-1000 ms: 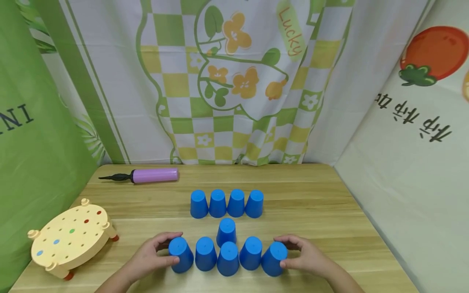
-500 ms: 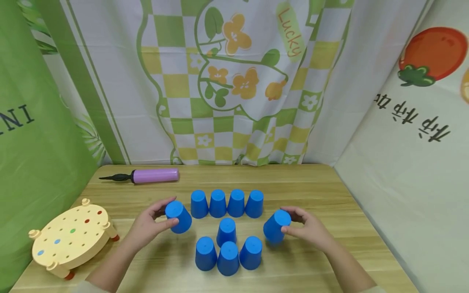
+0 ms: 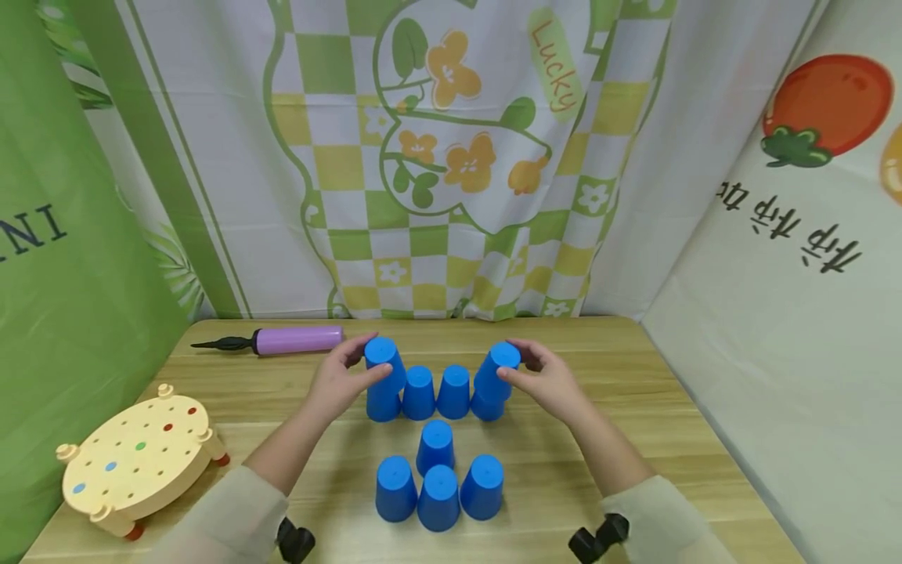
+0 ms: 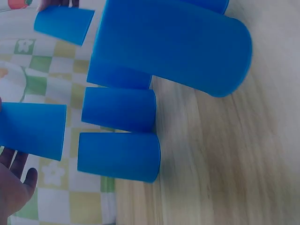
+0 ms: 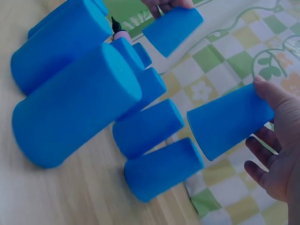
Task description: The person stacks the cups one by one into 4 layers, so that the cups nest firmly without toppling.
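My left hand (image 3: 350, 374) grips a blue cup (image 3: 384, 366), mouth down, in front of or just over the leftmost cup of the back row. In mirror fashion my right hand (image 3: 546, 377) holds another upside-down blue cup (image 3: 497, 371) at the row's right end. Both wrist views show the held cups raised above the row, the left one (image 4: 33, 129) and the right one (image 5: 229, 119) apart from the cups below. Two middle cups (image 3: 419, 393) of that row stand between. Nearer me are a single cup (image 3: 435, 448) and three front cups (image 3: 438, 499), all upside down.
A purple hand pump (image 3: 296, 340) with a black nozzle lies at the back left of the wooden table (image 3: 578, 439). On the left stands a cream pegged board (image 3: 137, 454) on short legs. A patterned curtain (image 3: 451, 258) hangs behind the table.
Both hands have lifted the outer cups from the front row and carried them away from me, then inward, to the ends of the back row. The other cups have stayed in place.
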`<control>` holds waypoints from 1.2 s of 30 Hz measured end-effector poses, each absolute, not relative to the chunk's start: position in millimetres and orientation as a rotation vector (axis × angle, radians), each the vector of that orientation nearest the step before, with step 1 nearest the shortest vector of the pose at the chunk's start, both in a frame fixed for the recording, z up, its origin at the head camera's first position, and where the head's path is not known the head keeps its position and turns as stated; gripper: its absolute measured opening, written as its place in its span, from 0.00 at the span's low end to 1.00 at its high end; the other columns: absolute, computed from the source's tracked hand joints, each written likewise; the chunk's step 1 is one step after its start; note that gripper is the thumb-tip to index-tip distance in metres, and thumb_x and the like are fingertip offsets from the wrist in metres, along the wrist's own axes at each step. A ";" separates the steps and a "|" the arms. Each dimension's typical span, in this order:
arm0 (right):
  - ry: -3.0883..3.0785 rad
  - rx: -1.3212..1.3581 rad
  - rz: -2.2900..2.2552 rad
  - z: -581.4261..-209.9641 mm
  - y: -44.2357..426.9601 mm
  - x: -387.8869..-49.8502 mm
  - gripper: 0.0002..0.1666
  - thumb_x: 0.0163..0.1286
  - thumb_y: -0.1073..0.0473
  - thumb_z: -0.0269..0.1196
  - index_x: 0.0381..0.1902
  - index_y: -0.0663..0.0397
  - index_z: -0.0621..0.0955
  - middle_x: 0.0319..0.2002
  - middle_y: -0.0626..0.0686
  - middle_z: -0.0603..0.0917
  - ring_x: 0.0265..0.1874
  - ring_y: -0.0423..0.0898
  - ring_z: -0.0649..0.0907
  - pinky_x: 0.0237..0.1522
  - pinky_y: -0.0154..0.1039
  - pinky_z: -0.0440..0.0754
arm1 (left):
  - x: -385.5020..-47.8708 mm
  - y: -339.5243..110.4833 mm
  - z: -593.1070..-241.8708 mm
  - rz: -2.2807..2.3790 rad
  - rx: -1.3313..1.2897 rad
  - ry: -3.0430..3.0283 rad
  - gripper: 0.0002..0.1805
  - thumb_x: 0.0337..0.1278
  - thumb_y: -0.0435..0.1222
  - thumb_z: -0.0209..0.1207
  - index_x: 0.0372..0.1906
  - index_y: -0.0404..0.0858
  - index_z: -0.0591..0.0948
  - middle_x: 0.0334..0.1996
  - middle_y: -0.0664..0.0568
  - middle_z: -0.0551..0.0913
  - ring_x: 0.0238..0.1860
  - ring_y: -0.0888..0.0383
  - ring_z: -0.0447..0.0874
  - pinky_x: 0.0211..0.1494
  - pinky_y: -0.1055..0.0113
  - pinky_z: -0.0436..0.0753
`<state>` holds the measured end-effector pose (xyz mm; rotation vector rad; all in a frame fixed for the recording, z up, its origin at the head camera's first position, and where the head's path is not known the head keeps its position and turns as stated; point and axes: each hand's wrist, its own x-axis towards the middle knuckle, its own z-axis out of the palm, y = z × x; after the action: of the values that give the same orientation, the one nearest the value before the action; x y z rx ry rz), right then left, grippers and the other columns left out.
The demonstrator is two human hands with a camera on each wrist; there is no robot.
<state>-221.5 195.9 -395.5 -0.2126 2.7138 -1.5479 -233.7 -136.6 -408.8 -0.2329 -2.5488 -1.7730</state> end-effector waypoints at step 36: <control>2.705 -0.111 -1.543 -401.9 160.6 -253.8 0.40 0.65 0.48 0.67 0.72 0.49 0.67 0.64 0.59 0.75 0.65 0.59 0.73 0.64 0.57 0.74 | -261.4 -104.3 -418.3 -1.825 -0.253 -2.541 0.37 0.59 0.41 0.66 0.71 0.36 0.66 0.67 0.38 0.72 0.69 0.42 0.68 0.74 0.46 0.66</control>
<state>-253.8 160.6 -401.9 -0.1107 2.7054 -1.5433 -261.4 -104.3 -418.3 -0.2527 -2.5408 -1.8249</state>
